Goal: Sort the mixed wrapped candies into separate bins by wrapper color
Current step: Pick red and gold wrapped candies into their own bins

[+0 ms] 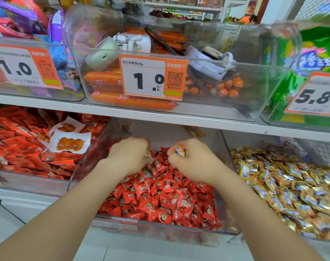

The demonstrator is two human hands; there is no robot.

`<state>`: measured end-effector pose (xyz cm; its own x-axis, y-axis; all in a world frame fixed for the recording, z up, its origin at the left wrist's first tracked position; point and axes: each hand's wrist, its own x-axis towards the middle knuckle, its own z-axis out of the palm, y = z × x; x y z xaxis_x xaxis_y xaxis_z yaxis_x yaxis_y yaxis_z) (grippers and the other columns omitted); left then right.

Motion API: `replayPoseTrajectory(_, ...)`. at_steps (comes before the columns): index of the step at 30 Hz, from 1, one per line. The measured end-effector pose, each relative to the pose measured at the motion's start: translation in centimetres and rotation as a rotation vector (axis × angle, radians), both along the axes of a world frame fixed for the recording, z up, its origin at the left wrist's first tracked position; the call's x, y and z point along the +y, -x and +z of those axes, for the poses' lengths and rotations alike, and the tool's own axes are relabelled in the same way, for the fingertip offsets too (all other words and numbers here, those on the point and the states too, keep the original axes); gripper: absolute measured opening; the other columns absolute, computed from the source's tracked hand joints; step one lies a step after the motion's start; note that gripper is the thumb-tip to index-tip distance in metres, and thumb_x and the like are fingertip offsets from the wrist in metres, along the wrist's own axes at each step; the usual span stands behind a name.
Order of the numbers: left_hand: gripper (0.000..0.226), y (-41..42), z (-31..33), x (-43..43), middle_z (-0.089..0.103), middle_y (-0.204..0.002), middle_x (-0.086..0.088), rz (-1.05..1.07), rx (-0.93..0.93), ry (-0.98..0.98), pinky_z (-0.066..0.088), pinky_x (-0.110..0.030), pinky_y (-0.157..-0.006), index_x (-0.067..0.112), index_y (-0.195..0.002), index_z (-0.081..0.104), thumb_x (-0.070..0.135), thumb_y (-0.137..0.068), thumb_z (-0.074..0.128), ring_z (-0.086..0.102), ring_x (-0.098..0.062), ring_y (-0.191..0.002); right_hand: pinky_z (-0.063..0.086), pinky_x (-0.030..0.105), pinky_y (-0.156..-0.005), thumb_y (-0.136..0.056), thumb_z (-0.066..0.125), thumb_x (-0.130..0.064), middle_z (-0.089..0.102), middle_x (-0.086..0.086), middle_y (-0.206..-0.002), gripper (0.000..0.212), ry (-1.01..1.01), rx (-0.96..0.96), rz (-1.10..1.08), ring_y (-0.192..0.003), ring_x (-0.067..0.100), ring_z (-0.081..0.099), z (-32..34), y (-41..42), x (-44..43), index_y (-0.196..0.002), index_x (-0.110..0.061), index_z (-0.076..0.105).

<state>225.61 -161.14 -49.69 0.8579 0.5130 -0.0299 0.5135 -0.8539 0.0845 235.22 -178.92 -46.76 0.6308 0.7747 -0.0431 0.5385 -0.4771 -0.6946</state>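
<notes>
Both hands reach into the middle clear bin, which is heaped with red-wrapped candies. My right hand pinches a gold-wrapped candy above the red pile. My left hand is curled over the pile, and a small gold wrapper shows at its fingertips. The bin to the right holds a heap of gold-wrapped candies.
The left bin holds red snack packs. A white shelf board hangs just above the hands. It carries clear bins of orange sausages, an orange price tag and green packs.
</notes>
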Motion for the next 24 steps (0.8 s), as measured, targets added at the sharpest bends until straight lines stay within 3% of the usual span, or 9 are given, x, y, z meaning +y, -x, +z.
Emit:
replayPoseTrajectory(3, 0.035, 1.9, 1.5, -1.6, 0.070, -0.099, -0.001, 0.049, -0.258, 0.215, 0.055, -0.035, -0.075, 0.030, -0.103, 0.065, 0.061, -0.088, 0.073, 0.068, -0.025, -0.091, 0.042, 0.026, -0.045, -0.096, 0.059, -0.016, 0.074, 0.005, -0.075, 0.018, -0.192, 0.312, 0.023, -0.052, 0.015, 0.051, 2.1, 1.2, -2.6, -0.100, -0.024, 0.074)
replayPoseTrajectory(6, 0.032, 3.9, 2.8, -5.0, 0.062, -0.064, 0.011, 0.066, -0.448, 0.657, 0.044, -0.028, -0.050, 0.024, -0.091, 0.070, 0.054, -0.086, 0.079, 0.055, -0.012, -0.053, 0.030, 0.021, -0.043, -0.092, 0.059, -0.018, 0.064, 0.007, -0.069, 0.015, -0.303, 0.458, -0.092, -0.051, 0.020, 0.043, 3.4, 1.0, -6.4, -0.084, -0.017, 0.071)
replayPoseTrajectory(7, 0.030, 4.4, 3.1, -6.4, 0.056, -0.059, 0.006, 0.056, -0.459, 0.827, 0.038, -0.025, -0.047, 0.021, -0.089, 0.070, 0.050, -0.087, 0.080, 0.047, -0.013, -0.049, 0.030, 0.021, -0.045, -0.091, 0.058, -0.020, 0.063, 0.008, -0.066, 0.017, -0.328, 0.414, -0.175, -0.051, 0.020, 0.042, 3.4, 0.5, -7.7, -0.079, -0.014, 0.069)
replayPoseTrajectory(9, 0.028, 4.8, 4.0, -9.7, 0.051, -0.059, -0.004, -0.005, -0.445, 1.073, 0.036, -0.025, -0.045, 0.013, -0.093, 0.069, 0.039, -0.090, 0.080, 0.044, -0.015, -0.051, 0.034, 0.030, -0.050, -0.091, 0.059, -0.024, 0.063, 0.008, -0.063, 0.023, -0.299, 0.082, -0.370, -0.054, 0.022, 0.048, 2.9, -1.5, -10.6, -0.075, -0.008, 0.063)
replayPoseTrajectory(12, 0.027, 3.6, 5.6, -15.0, 0.056, -0.064, -0.009, -0.102, -0.432, 1.192, 0.037, -0.024, -0.044, 0.009, -0.098, 0.068, 0.034, -0.093, 0.077, 0.049, -0.021, -0.051, 0.037, 0.043, -0.065, -0.100, 0.059, -0.026, 0.063, 0.012, -0.085, 0.019, -0.104, -0.429, -0.556, -0.081, 0.035, 0.061, 0.8, -5.1, -14.7, -0.093, -0.009, 0.058)
replayPoseTrajectory(14, 0.025, 1.8, 6.5, -18.3, 0.060, -0.062, -0.008, -0.161, -0.407, 1.152, 0.037, -0.023, -0.043, 0.017, -0.099, 0.066, 0.040, -0.094, 0.075, 0.048, -0.018, -0.046, 0.046, 0.047, -0.083, -0.104, 0.055, -0.032, 0.057, 0.018, -0.114, 0.028, 0.135, -0.522, -0.500, -0.107, 0.043, 0.059, -0.8, -7.0, -16.9, -0.121, -0.010, 0.055)
replayPoseTrajectory(17, 0.022, -2.0, 7.2, -22.6, 0.065, -0.067, 0.007, -0.283, -0.418, 0.782, 0.045, -0.027, -0.053, 0.030, -0.096, 0.062, 0.050, -0.094, 0.070, 0.058, -0.012, -0.059, 0.037, 0.051, -0.108, -0.107, 0.036, -0.048, 0.047, 0.010, -0.139, 0.046, 0.463, -0.646, -0.277, -0.132, 0.037, 0.043, -3.0, -8.8, -19.8, -0.144, -0.022, 0.044)
replayPoseTrajectory(20, 0.021, -6.8, 6.1, -25.2, 0.059, -0.089, 0.003, -0.338, -0.442, 0.360, 0.046, -0.039, -0.077, 0.025, -0.102, 0.052, 0.045, -0.100, 0.061, 0.058, -0.024, -0.094, 0.038, 0.047, -0.105, -0.101, 0.024, -0.061, 0.052, 0.006, -0.134, 0.059, 0.420, -0.632, -0.277, -0.130, 0.032, 0.046, -3.1, -10.2, -22.1, -0.142, -0.025, 0.048)
replayPoseTrajectory(24, 0.028, -12.7, 3.3, -25.8, 0.059, -0.109, -0.011, -0.302, -0.302, 0.145, 0.051, -0.049, -0.088, 0.019, -0.113, 0.055, 0.043, -0.101, 0.060, 0.060, -0.040, -0.107, 0.049, 0.049, -0.101, -0.095, 0.032, -0.066, 0.062, 0.007, -0.126, 0.068, 0.196, -0.544, -0.319, -0.121, 0.033, 0.055, -3.3, -12.4, -24.3, -0.141, -0.022, 0.056)
